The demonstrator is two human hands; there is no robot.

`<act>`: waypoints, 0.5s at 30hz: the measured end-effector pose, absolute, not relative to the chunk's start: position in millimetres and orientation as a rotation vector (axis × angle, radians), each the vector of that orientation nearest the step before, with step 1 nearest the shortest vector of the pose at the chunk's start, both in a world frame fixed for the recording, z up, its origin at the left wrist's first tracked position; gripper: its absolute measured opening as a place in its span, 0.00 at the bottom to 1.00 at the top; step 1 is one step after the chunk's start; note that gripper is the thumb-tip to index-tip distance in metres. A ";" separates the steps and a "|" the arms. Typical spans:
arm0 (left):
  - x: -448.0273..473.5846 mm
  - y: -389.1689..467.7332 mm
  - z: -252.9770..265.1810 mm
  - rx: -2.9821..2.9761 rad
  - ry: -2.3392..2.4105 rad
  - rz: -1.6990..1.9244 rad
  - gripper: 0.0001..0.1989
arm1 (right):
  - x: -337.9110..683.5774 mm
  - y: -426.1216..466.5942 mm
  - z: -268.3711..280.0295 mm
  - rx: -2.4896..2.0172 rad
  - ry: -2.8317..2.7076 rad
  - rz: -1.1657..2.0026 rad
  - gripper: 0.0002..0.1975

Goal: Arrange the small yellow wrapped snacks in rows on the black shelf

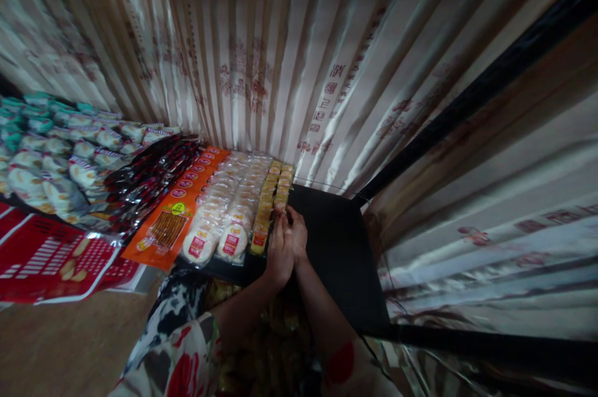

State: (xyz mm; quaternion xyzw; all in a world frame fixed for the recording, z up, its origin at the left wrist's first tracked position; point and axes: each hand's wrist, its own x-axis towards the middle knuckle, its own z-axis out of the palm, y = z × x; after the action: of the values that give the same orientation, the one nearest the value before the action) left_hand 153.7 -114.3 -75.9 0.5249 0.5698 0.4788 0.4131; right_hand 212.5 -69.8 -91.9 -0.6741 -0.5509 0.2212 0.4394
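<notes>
My left hand point(279, 252) and my right hand point(299, 234) are pressed side by side over the black tabletop point(339, 247). Their fingertips close together at the near end of the second row of small yellow snack packets point(284, 177). Most of what they pinch is hidden; a brownish-yellow wrapper shows at the tips. Left of my hands runs a longer row of the same yellow packets point(262, 216). Beyond it lie two overlapping rows of round white crackers point(232, 240) in clear wrappers, with red labels.
An orange pretzel-stick bag point(166, 229) lies left of the crackers. Further left are dark packets point(149, 176), piled white-and-green packets point(70, 160) and a red printed sheet or bag point(60, 260). A pleated printed curtain point(261, 60) hangs behind; a black pole point(448, 104) slants at the right.
</notes>
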 end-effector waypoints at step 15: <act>147.1 -109.9 -71.4 1.240 1.377 1.153 0.21 | 212.3 -67.9 -93.2 -1.581 -1.366 0.640 0.23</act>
State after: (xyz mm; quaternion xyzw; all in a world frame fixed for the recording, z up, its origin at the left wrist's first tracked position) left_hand 147.1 -109.9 -71.4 0.5041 0.5598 0.4686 0.4614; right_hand 212.3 -67.9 -93.2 -0.6424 -0.5549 0.2600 0.4602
